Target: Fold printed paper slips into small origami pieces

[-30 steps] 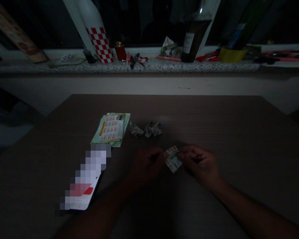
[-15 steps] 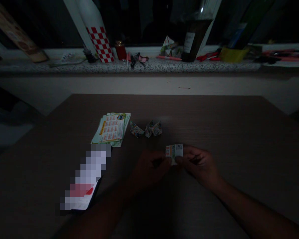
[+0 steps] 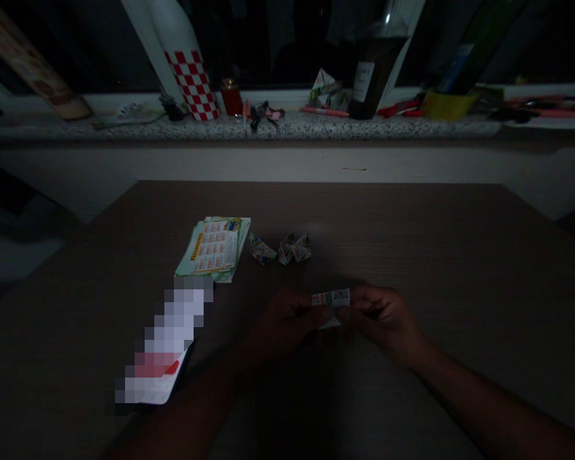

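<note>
A small folded piece of printed paper (image 3: 331, 299) is pinched between both my hands just above the dark wooden table (image 3: 436, 243). My left hand (image 3: 282, 319) grips its left end with closed fingers. My right hand (image 3: 386, 317) grips its right end, fingers curled. Two small folded paper figures (image 3: 280, 248) lie on the table beyond my hands. A stack of printed calendar cards (image 3: 214, 249) rests to their left.
A white sheet with a red patch (image 3: 160, 351) lies at the left, partly blurred out. The stone windowsill (image 3: 287, 128) behind holds a red-and-white checked tube (image 3: 191, 83), a small red jar (image 3: 230, 97), a dark bottle (image 3: 368, 70), a yellow object (image 3: 448, 105) and pens.
The folded paper has been turned and flattened between my fingers, from a tilted piece to a narrow horizontal strip. Both hands stayed in nearly the same place.
</note>
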`<act>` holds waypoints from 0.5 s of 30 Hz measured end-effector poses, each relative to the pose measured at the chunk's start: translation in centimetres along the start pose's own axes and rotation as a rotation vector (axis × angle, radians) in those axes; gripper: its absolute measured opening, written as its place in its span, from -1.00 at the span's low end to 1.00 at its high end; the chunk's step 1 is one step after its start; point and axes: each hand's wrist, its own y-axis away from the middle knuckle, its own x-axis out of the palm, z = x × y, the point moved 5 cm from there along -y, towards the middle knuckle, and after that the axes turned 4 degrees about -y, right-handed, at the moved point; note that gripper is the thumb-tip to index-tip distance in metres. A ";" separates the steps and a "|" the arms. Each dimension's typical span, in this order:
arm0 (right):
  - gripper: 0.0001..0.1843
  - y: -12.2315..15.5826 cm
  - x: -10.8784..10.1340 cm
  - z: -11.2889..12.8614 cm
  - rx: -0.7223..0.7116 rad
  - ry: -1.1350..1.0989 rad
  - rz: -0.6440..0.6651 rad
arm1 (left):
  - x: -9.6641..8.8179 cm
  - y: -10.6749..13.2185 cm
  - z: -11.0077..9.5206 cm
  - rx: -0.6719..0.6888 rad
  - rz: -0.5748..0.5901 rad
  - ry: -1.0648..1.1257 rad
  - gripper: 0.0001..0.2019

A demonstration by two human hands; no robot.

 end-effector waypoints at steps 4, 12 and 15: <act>-0.84 -0.1 -0.2 -0.4 0.016 0.036 -0.008 | -0.7 0.0 -0.7 0.066 -0.086 -0.134 -0.64; -0.84 -0.1 -0.3 -0.2 -0.035 0.056 -0.044 | -1.0 -0.1 -1.2 0.074 -0.145 -0.142 -0.70; -0.82 -0.1 -0.3 -0.3 -0.015 0.078 -0.007 | -1.4 -0.1 -1.8 0.111 -0.197 -0.148 -0.80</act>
